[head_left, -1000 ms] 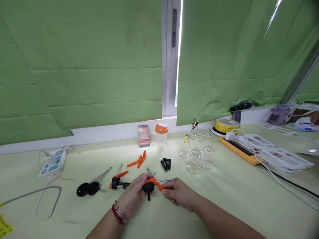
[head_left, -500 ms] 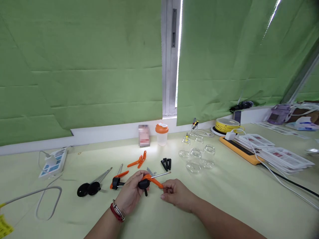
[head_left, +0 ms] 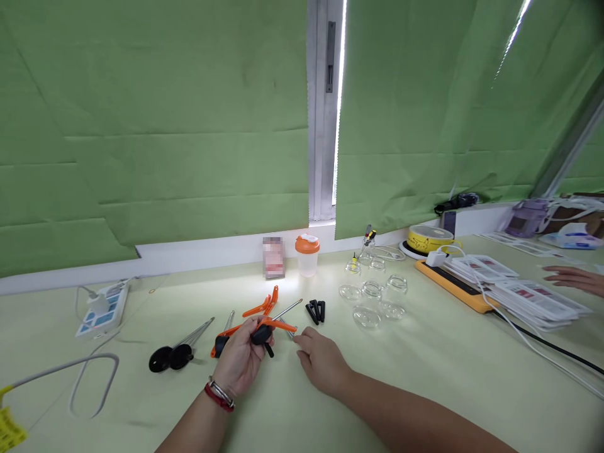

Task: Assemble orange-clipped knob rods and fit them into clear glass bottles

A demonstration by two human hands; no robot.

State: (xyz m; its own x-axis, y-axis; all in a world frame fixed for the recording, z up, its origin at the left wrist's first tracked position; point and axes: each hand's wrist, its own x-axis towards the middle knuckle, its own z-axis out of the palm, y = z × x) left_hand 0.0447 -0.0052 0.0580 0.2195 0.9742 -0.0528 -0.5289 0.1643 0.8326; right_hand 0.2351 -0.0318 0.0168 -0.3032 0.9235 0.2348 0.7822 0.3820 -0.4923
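Observation:
My left hand (head_left: 244,358) is closed round a black knob piece (head_left: 260,335) joined to an orange arm (head_left: 282,324) and a metal rod (head_left: 287,309). Just right of the orange arm's tip, my right hand (head_left: 323,360) reaches over small metal parts (head_left: 287,327), its fingers partly bent and apart. Behind my left hand lie loose orange pieces (head_left: 257,307). Black clips (head_left: 315,311) rest beyond my right hand. To the left are two black discs with metal rods (head_left: 180,357), and another orange and black piece (head_left: 221,346) is partly hidden by my left hand.
Clear glass jars (head_left: 372,290) stand right of centre. An orange-lidded cup (head_left: 307,255) is by the wall. A white power strip (head_left: 104,308) and cable lie left. Right are an orange power strip (head_left: 453,286), stacked papers (head_left: 538,302) and another person's hand (head_left: 576,279).
My left hand has raised and tilted the held piece slightly. My right hand has let go of the orange arm's tip and moved toward the metal parts. Another person's hand has appeared at right.

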